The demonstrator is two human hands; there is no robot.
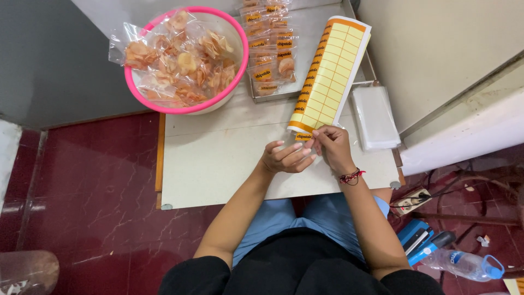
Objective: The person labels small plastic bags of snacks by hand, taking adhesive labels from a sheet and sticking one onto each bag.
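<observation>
1. The label sheet — long, yellow, with orange stickers along its edges — lies slanted on the pale table, its far end resting on the metal tray and its near end at the hands.
2. The right hand has thumb and forefinger pinched together on the sheet's near corner; the left hand is beside it, fingers curled together with their tips touching the same corner.
3. Between the hands and the table's near edge the surface is bare, as is the stretch to the left, up to the wooden strip on the left edge.
4. Just right of the sheet a stack of clear bags sits near the table's right edge.
5. On the tray, small clear packets of chips with orange labels lie in rows.
6. Far left, a pink-rimmed basin holds unlabelled chip bags — one hangs over the rim.
</observation>
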